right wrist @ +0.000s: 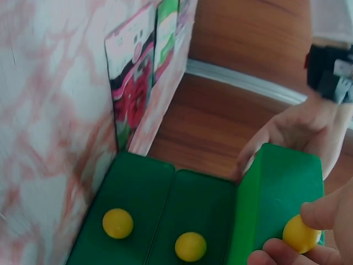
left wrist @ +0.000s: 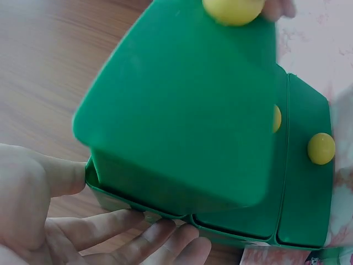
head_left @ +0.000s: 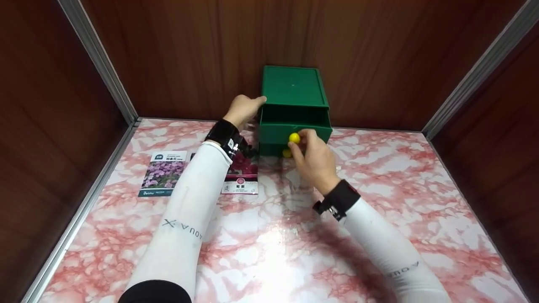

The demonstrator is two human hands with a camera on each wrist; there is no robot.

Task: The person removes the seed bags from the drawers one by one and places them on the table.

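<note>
Sliding the top drawer (head_left: 273, 131) of the green box (head_left: 293, 86) seems to be the step in hand; it sticks out part way, and I cannot tell if it goes in or out. The next move likely calls for a slow, straight slide with the box held steady. The right hand (head_left: 316, 162) pinches the drawer's yellow knob (head_left: 294, 138) between thumb and fingers. The left hand (head_left: 244, 110) is spread at the box's corner, thumb at the top edge, fingers along the side. The box stands on the table (head_left: 379, 168), near the back wall (head_left: 202, 63).
</note>
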